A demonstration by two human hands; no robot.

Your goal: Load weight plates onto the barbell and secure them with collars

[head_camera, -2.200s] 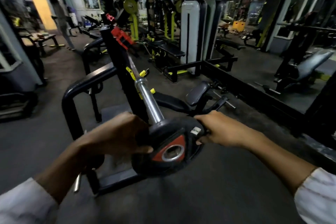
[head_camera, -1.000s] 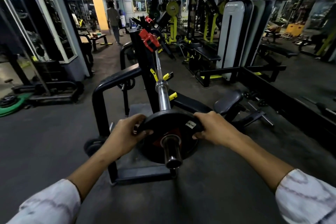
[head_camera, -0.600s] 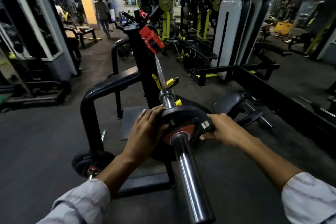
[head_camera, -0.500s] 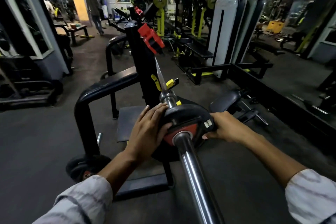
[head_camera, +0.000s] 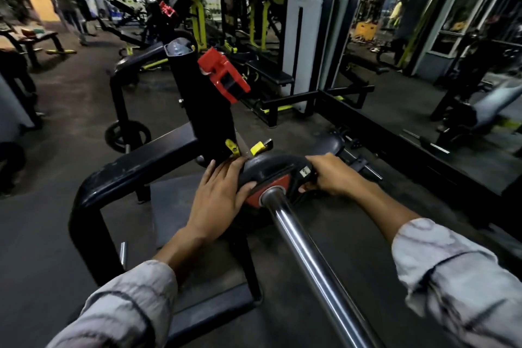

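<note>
Your left hand [head_camera: 217, 195] is pressing flat against the left edge of the black weight plate [head_camera: 275, 171], fingers spread; the plate is sitting far up the chrome barbell sleeve [head_camera: 308, 260], and your right hand [head_camera: 330, 175] is gripping its right rim, fingers curled.

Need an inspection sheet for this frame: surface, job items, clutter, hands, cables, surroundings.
Surface: dark gym floor, bare near the rack.
Job's things: black weight plate with red hub threaded on the chrome barbell sleeve; barbell sits in yellow-tipped hooks on the black rack upright. Collar: none seen on the sleeve.
Clutter: another plate stands on the floor by the rack's far leg.
Hands: left hand flat against the plate's left edge; right hand grips its right rim.
Cables: nothing seen.
Surroundings: benches, yellow machines, white upright pad, dim lighting.
</note>
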